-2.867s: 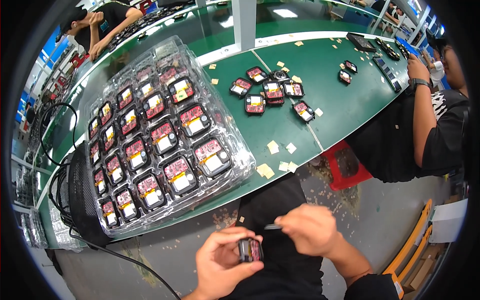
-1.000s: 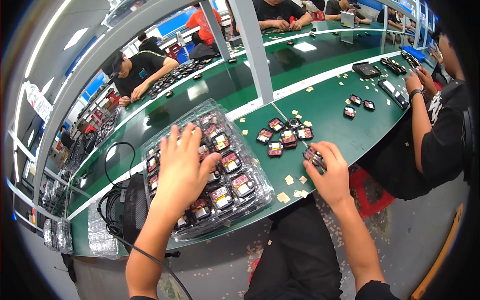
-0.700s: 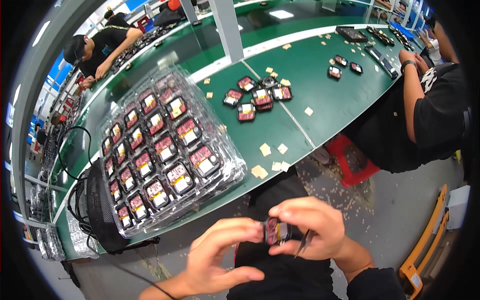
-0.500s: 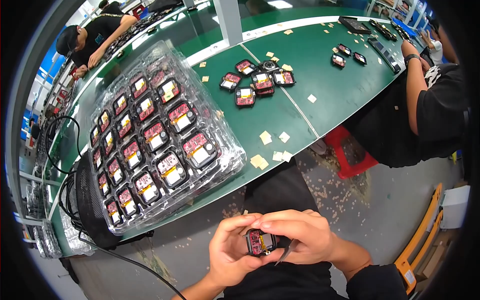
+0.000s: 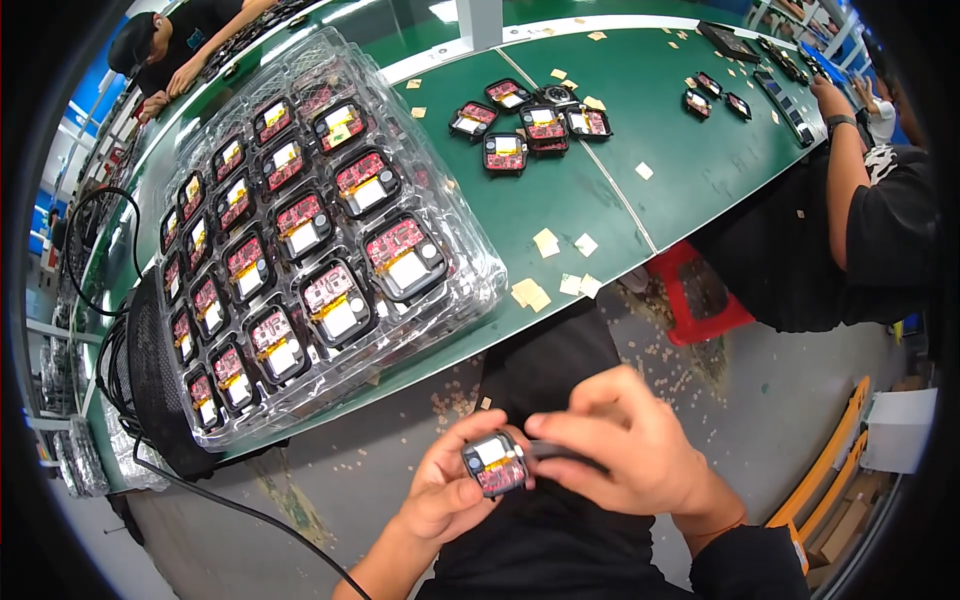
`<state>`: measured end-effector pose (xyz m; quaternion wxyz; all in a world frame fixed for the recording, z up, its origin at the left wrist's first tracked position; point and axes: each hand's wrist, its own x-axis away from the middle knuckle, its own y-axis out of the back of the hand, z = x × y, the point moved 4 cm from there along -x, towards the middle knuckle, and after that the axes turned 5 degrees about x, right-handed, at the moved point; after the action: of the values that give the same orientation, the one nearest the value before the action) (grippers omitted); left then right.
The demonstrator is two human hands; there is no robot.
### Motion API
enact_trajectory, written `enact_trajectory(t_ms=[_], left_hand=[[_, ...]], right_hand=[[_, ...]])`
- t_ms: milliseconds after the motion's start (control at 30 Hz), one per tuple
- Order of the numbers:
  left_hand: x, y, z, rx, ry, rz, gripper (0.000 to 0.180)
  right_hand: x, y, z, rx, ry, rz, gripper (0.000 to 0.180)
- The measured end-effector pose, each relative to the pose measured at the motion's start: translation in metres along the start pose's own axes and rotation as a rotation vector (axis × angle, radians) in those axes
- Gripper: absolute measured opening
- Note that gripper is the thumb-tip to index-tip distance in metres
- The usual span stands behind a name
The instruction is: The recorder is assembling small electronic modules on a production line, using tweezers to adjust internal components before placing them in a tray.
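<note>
Above my lap, my left hand [image 5: 447, 485] is closed around the edges of a smartwatch case [image 5: 495, 463], whose open side faces up. Inside the case show a red circuit board, a pale block and a strip of yellow film. My right hand [image 5: 625, 445] grips dark tweezers [image 5: 565, 455], and their tips meet the right edge of the case. Whether the tips pinch anything is too small to tell. On the green table ahead lies a clear plastic tray [image 5: 455, 300] filled with several similar open watch cases.
A cluster of watch cases [image 5: 505, 152] lies on the table among pale paper squares [image 5: 530, 293]. Black cables [image 5: 235, 508] hang at the left. A co-worker [image 5: 870, 210] sits at the right by a red stool [image 5: 695, 325]; another person [image 5: 165, 50] works across the table.
The watch case has turned in my left hand, its pale block now toward the far left. My right hand has drawn away from cupping it and brought the tweezers to its edge.
</note>
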<state>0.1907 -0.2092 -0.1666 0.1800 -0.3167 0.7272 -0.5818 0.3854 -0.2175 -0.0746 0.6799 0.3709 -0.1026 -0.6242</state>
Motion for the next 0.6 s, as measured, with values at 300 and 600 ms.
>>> enact_trajectory(t_ms=[300, 600], left_hand=[[-0.014, 0.004, 0.005, 0.049, -0.265, -0.174, 0.066], [-0.012, 0.001, 0.009, -0.097, -0.307, -0.181, 0.064]], right_hand=[[0.017, -0.021, -0.006, 0.308, 0.129, -0.122, 0.042], [0.02, -0.032, -0.008, 0.472, 0.227, -0.222, 0.032]])
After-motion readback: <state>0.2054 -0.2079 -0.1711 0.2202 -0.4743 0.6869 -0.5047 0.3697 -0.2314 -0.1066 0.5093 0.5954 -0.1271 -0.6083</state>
